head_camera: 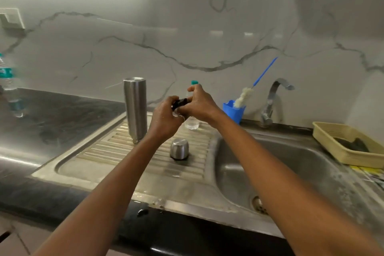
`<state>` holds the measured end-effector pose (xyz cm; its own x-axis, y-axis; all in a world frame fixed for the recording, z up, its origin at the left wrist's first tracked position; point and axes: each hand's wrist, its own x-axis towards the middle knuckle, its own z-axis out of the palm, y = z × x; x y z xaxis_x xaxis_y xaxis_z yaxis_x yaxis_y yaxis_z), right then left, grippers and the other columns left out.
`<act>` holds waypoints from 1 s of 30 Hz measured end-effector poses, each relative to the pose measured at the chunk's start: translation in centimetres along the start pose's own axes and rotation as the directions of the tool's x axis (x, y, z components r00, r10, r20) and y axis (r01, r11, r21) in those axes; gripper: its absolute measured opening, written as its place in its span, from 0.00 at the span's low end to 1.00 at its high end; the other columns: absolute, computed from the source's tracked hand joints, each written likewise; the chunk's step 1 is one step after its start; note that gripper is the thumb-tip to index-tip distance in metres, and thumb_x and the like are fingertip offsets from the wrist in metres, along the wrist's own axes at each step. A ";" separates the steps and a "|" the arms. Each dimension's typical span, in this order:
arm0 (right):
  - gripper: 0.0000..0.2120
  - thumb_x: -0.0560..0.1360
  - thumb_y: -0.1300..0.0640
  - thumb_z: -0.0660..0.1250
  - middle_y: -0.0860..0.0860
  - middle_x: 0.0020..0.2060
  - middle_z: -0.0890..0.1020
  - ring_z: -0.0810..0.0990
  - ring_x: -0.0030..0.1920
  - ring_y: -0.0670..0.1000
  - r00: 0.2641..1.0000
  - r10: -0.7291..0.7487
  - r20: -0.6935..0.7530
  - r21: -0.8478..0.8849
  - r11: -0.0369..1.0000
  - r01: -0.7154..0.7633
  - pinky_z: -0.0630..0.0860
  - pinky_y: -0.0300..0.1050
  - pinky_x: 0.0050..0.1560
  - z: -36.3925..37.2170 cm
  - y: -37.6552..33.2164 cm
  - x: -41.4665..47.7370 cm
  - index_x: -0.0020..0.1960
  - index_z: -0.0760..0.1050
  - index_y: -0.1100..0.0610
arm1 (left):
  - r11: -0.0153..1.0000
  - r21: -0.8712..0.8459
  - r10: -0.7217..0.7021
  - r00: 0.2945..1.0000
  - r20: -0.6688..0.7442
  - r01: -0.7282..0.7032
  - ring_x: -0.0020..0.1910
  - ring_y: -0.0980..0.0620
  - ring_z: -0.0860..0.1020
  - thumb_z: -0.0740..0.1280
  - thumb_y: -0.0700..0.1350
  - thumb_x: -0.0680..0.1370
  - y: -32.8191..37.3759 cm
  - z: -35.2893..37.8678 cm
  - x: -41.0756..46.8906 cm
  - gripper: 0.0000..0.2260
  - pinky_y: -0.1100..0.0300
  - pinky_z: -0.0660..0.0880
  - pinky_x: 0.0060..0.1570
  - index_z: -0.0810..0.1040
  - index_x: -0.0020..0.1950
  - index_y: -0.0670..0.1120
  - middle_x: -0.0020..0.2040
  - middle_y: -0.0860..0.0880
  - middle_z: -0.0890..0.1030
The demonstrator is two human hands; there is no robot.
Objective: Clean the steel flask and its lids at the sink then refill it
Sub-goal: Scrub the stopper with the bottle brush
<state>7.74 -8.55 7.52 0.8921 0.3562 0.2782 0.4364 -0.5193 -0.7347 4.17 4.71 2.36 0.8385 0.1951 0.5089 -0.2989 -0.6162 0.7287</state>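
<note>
1. The left hand (164, 118) and the right hand (200, 104) are meeting in the centre of the frame. Both are pinching one small black inner lid (181, 103) between curled fingers and thumbs. They are holding it in the air above the drainboard (104, 151).
2. Directly below the hands, the steel outer cap (179, 148) is sitting on the ribs of the drainboard, apart from both hands.
3. The steel flask (136, 110) is standing just left of the hands with its long axis vertical. It seems to be resting mouth down, though I cannot be sure. It is nearer to the left hand, so that hand would be reaching it more easily.
4. A clear plastic bottle (192, 123) with a teal cap is standing behind the hands, partly hidden by them.
5. To the right, a bottle brush (243, 95) is leaning in a blue holder (233, 112) beside the tap (274, 97).
6. The sink basin (291, 162) is lying in the lower right, on the side of the right arm. If the lid is needing a rinse, it must be travelling rightward.
</note>
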 end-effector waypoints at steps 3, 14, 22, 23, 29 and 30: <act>0.41 0.68 0.55 0.80 0.54 0.58 0.80 0.80 0.57 0.52 0.995 0.041 -0.091 0.030 0.999 -0.038 0.78 0.48 0.60 -3.6 2.0 -1.9 0.74 0.62 0.56 | 0.982 -0.160 -0.089 0.994 0.058 0.097 0.58 0.52 0.79 0.76 0.41 0.75 3.3 3.6 -0.7 0.31 0.58 0.75 0.56 0.69 0.75 0.45 0.59 0.53 0.78; 0.42 0.62 0.56 0.84 0.55 0.54 0.84 0.85 0.54 0.55 0.957 0.291 -0.012 0.105 0.952 -0.288 0.80 0.57 0.60 -11.4 14.2 -7.2 0.71 0.68 0.62 | 0.798 -0.502 -0.119 0.904 0.410 0.333 0.49 0.48 0.82 0.71 0.30 0.75 4.7 17.7 -4.2 0.19 0.66 0.75 0.36 0.78 0.65 0.41 0.51 0.42 0.85; 0.15 0.74 0.55 0.75 0.60 0.48 0.85 0.84 0.49 0.59 0.901 0.287 -0.326 0.026 0.955 -0.295 0.80 0.61 0.56 -13.0 17.4 -2.8 0.53 0.82 0.65 | 0.712 -0.453 -0.307 0.818 0.486 0.537 0.36 0.58 0.78 0.79 0.46 0.72 2.1 22.1 -3.6 0.15 0.64 0.74 0.36 0.83 0.56 0.42 0.44 0.49 0.84; 0.13 0.74 0.57 0.74 0.62 0.44 0.84 0.83 0.45 0.60 0.890 0.276 -0.362 -0.018 0.953 -0.303 0.80 0.63 0.54 -13.0 17.4 -1.3 0.49 0.81 0.68 | 0.694 -0.455 -0.333 0.809 0.484 0.558 0.37 0.57 0.78 0.79 0.46 0.72 2.0 22.2 -3.3 0.15 0.63 0.75 0.36 0.83 0.56 0.42 0.43 0.49 0.84; 0.10 0.75 0.55 0.72 0.53 0.43 0.78 0.78 0.44 0.54 0.879 0.228 -0.419 -0.270 0.893 -0.360 0.75 0.47 0.42 -13.7 16.0 5.0 0.51 0.76 0.59 | 0.727 -0.366 -0.421 0.799 0.429 0.580 0.43 0.51 0.80 0.80 0.53 0.70 1.6 23.9 -2.9 0.18 0.59 0.76 0.38 0.81 0.51 0.43 0.44 0.46 0.84; 0.09 0.76 0.57 0.71 0.55 0.44 0.79 0.78 0.45 0.55 0.912 0.123 -0.390 -0.430 0.852 -0.299 0.75 0.48 0.43 -13.6 15.7 5.5 0.51 0.76 0.61 | 0.719 -0.370 -0.438 0.797 0.416 0.588 0.42 0.51 0.80 0.80 0.54 0.69 1.3 24.0 -2.8 0.17 0.59 0.76 0.38 0.81 0.48 0.44 0.42 0.47 0.83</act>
<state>21.13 -25.33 5.92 0.9136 -0.0422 0.4045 0.1553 -0.8831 -0.4428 12.40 -14.96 -9.09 0.9887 0.1077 -0.1046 0.1101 -0.0462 0.9928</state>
